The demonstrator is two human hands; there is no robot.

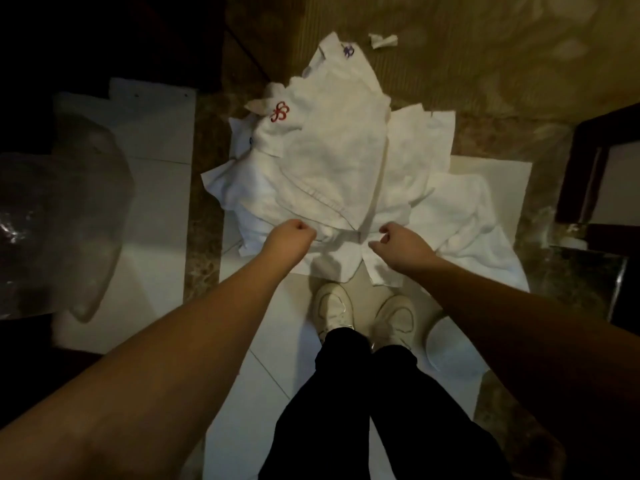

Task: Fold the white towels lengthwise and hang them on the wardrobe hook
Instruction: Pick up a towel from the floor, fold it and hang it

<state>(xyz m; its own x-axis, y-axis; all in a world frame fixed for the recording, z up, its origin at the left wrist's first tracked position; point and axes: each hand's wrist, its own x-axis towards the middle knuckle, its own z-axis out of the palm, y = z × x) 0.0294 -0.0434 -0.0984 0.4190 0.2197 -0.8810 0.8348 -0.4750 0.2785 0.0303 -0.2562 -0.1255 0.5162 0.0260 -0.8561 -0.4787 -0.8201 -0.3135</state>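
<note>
Towels: a loose heap of white cloth lies on the floor, directly ahead of the person's shoes. Several pieces overlap at odd angles. The top one carries a red emblem near its far-left corner; a purple emblem shows on a piece at the far end. A small white scrap lies apart, beyond the heap.

Left hand: at the near edge of the heap, fingers curled under. Whether it has cloth pinched cannot be told; the fingertips are hidden.

Right hand: at the near edge, just right of the left hand, thumb and fingers curled and apart. It appears close to or touching a hem, but a grip is not confirmed.

Handling assessment: the cloth is judged soft, limp and light, with no stiffness to hold a shape. A single piece should lift easily, but the overlapping layers are likely to drag with it. Terry surface should not slip in a pinch.

Recommended hold: the two near corners of one towel, one per hand, along a visible hem, so the piece hangs flat and the long edges can be brought together. The hook is not in view.
</note>
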